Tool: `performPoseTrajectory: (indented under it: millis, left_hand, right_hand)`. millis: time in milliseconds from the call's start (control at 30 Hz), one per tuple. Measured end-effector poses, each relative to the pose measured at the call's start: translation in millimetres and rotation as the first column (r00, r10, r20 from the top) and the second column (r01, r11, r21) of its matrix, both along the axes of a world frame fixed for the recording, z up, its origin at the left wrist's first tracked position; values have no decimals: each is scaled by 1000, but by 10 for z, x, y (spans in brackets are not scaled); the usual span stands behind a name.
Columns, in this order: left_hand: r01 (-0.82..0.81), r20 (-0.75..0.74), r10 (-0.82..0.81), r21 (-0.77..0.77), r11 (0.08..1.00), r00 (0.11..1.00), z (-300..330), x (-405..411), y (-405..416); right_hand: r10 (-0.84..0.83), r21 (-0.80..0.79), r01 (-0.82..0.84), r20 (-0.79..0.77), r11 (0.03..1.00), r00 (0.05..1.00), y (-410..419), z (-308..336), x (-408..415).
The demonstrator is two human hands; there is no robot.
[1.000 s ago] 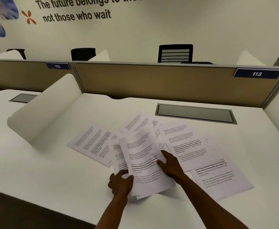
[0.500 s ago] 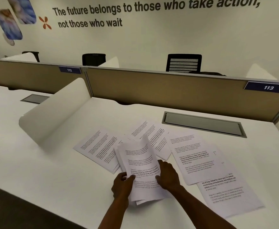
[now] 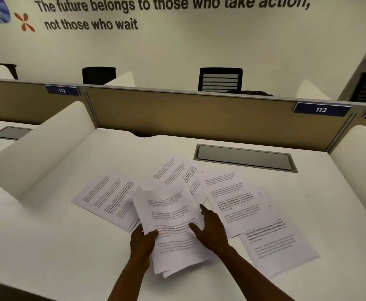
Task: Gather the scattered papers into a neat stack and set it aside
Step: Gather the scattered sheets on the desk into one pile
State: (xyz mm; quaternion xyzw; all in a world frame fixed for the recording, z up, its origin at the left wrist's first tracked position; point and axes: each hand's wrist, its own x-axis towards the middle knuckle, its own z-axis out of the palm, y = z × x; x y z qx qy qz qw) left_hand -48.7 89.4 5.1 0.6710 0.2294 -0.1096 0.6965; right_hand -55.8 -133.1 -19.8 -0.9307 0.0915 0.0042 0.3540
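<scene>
Two bare hands work at the near edge of a white desk (image 3: 47, 246). Left hand (image 3: 142, 241) pinches the left edge of a small bundle of papers (image 3: 173, 227), thumb on top, fingers curled beneath. Right hand (image 3: 212, 230) lies on the bundle's right side with fingers straight and spread, index finger pointing away.

Compared with half a second ago, the bundle's far end has dropped from upright to nearly flat, and the right hand has opened out. Judging by that, this bundle is gathered and the next sheets are wanted.

Loose sheets remain: one group (image 3: 106, 198) left of the hands, another (image 3: 177, 172) beyond them, more (image 3: 238, 203) to the right, and one (image 3: 279, 248) nearest on the right.

Wall lettering (image 3: 171, 7) reads "The future belongs to those who take action, not those who wait". Divider labels read 112 (image 3: 62, 90) and 113 (image 3: 321, 109). Print on the papers is too small to read.
</scene>
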Motion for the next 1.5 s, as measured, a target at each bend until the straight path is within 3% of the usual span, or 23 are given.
performPoseTrajectory:
  millis: [67, 133, 267, 533, 667, 800, 1033, 1167, 1367, 1433, 1500]
  left_hand:
    - [39, 23, -39, 23, 999, 999, -18, -18, 42]
    - [93, 28, -94, 32, 995, 995, -51, -41, 71]
    - [195, -16, -195, 51, 979, 981, -123, -107, 64]
    - [165, -35, -161, 225, 960, 986, -70, -221, -102]
    - [203, -9, -207, 258, 945, 978, -11, -253, -75]
    - [234, -30, -236, 288, 929, 971, -46, -241, -46]
    - [153, -96, -132, 255, 955, 987, -72, -261, -139]
    - [146, -152, -113, 222, 964, 982, -65, -198, -208]
    - [175, -98, -154, 273, 946, 983, -75, -200, -227]
    - [197, -71, -185, 293, 936, 980, -114, -233, -197]
    - [198, -60, -189, 300, 933, 980, -142, -264, -162]
  right_hand:
    - [-186, -43, 191, 95, 981, 978, -168, 5, -16]
    - [-265, -157, 276, 88, 948, 960, -384, 3, -41]
    - [-218, -337, 178, -85, 925, 972, -656, -21, -75]
    - [-108, -467, 88, -17, 880, 994, -650, 49, -61]
    - [-152, -386, 164, 63, 908, 986, -749, 134, -29]
    - [-189, -168, 226, 212, 959, 959, -747, 336, -27]
    - [5, -6, -4, 223, 1000, 975, 1, 437, -304]
    - [176, -51, -169, 170, 984, 970, 346, 254, -449]
    - [345, -37, -344, 35, 938, 938, 510, 124, -545]
    - [294, 10, -295, 49, 955, 954, 442, 151, -551]
    - [139, 61, -147, 115, 987, 984, 274, 163, -558]
